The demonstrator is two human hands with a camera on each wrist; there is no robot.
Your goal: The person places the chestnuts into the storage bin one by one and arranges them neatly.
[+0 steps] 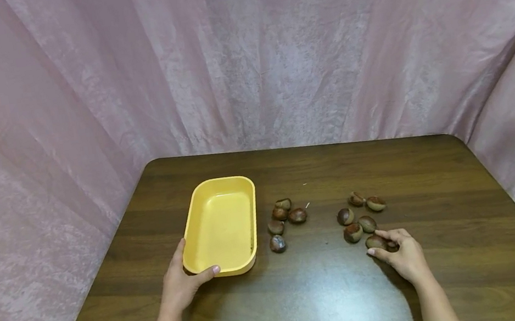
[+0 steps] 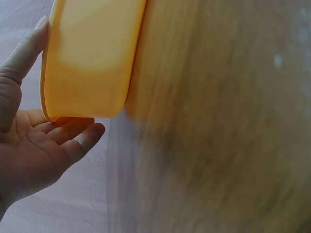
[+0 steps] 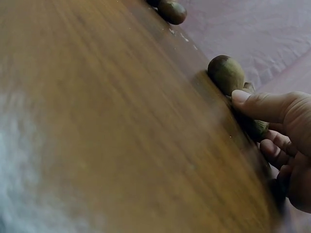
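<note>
My left hand (image 1: 178, 283) grips the near left corner of a yellow rectangular tray (image 1: 217, 227). Its thumb lies along the near end and its fingers along the left side. In the left wrist view the tray (image 2: 87, 92) sits between thumb and fingers. On the right, the thumb and fingers of my right hand (image 1: 404, 255) pinch a brown chestnut (image 1: 375, 243) at the near edge of a loose group. Another nut (image 1: 392, 244) is partly hidden under those fingers. Beside them in the right wrist view is a rounded chestnut (image 3: 226, 74).
Several chestnuts (image 1: 353, 233) lie just beyond my right hand. A second cluster of chestnuts (image 1: 279, 213) lies right of the tray. Everything rests on a dark wooden table (image 1: 326, 283), with pink curtains (image 1: 272, 58) hanging behind it and at both sides.
</note>
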